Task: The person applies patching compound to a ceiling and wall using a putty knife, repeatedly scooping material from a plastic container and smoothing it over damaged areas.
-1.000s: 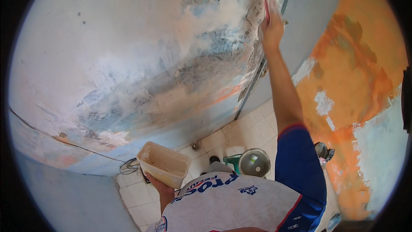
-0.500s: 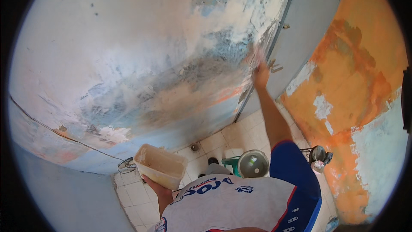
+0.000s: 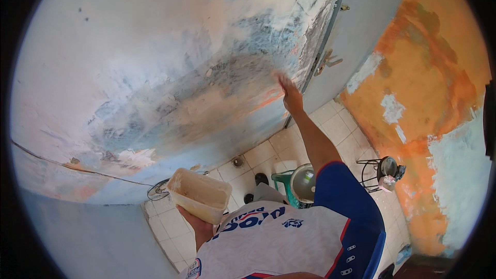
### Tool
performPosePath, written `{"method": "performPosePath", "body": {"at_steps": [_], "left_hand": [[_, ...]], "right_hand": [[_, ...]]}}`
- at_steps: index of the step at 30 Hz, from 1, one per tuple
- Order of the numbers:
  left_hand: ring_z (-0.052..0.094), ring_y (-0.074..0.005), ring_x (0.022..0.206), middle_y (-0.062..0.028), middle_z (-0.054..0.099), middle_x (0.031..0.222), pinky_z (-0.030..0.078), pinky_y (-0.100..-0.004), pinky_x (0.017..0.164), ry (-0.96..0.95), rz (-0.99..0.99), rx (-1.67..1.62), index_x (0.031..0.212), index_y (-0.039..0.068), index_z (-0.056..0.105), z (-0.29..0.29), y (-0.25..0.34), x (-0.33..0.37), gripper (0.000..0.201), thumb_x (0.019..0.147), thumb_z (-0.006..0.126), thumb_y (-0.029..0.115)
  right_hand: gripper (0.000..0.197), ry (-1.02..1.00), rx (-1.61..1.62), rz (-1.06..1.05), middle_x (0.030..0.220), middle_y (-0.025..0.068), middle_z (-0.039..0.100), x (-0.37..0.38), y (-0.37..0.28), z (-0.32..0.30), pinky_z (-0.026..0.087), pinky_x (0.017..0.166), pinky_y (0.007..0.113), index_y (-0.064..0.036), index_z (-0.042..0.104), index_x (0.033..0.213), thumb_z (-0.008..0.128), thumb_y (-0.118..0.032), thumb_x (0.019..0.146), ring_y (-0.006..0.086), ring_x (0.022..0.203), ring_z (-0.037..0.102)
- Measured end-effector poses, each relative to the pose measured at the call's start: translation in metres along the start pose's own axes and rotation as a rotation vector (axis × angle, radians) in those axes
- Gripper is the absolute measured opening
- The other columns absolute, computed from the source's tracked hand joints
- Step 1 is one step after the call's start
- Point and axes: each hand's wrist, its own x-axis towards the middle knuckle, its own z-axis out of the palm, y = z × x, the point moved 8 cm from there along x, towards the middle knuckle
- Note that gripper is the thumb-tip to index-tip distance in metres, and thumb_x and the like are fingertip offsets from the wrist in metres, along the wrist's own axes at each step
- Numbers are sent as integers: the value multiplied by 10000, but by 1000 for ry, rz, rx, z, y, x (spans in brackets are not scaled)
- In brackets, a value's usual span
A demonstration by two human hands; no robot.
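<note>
My left hand [image 3: 192, 220] grips a cream rectangular plastic tub [image 3: 192, 204] from below, close to my body. Its inside is smeared and holds little that I can make out. My right hand [image 3: 290, 94] is stretched out to the patched wall [image 3: 175, 93], near the door edge. Motion smears its fingertips, and whatever they hold, if anything, does not show clearly. Around that hand the wall is blotched white, grey, blue and orange, with rough scraped patches.
A grey door [image 3: 356, 36] with a handle [image 3: 328, 63] stands to the right, beside an orange wall [image 3: 429, 77]. On the tiled floor are a green stool [image 3: 284, 178] with a round bucket [image 3: 304, 183], a black metal stand [image 3: 368, 168], and a wire-guarded fan [image 3: 158, 190].
My right hand has moved left and slightly down along the wall, away from the door edge. The view has shifted downward; the tub stays in my left hand.
</note>
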Motion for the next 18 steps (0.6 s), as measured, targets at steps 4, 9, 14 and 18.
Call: {"method": "performPosePath", "body": {"at_steps": [4, 9, 14, 18], "left_hand": [[341, -302, 1410, -69, 328, 1547, 366, -473, 1132, -15, 17, 68, 1533, 203, 256, -20, 8, 16, 803, 940, 251, 744], [347, -298, 1406, -66, 336, 1543, 359, -467, 1135, -55, 90, 198, 1533, 205, 258, 5, 5, 7, 795, 944, 242, 740], [339, -290, 1407, -59, 323, 1550, 332, -450, 1153, -46, 83, 350, 1532, 204, 258, 51, 15, -12, 766, 962, 238, 714], [344, -295, 1407, -60, 329, 1550, 314, -467, 1161, -226, 262, 627, 1534, 198, 256, 52, 29, -4, 783, 954, 251, 724]], "right_hand": [[705, 178, -9, 80, 1419, 133, 538, 26, -29, -54, 456, 1015, 353, -129, 481, 1436, 364, 178, 812, 292, 1285, 539], [646, 598, -197, -171, 1274, 178, 613, 207, -156, -195, 501, 903, 408, -148, 511, 1409, 477, 62, 799, 379, 1103, 610], [486, 534, -383, -165, 1249, 152, 629, 224, -152, -162, 503, 892, 434, -177, 569, 1354, 579, -110, 873, 368, 1105, 609], [478, 264, -399, -198, 1294, 150, 602, 71, -94, -39, 458, 978, 484, -171, 598, 1294, 583, -42, 834, 352, 1245, 535]]}}
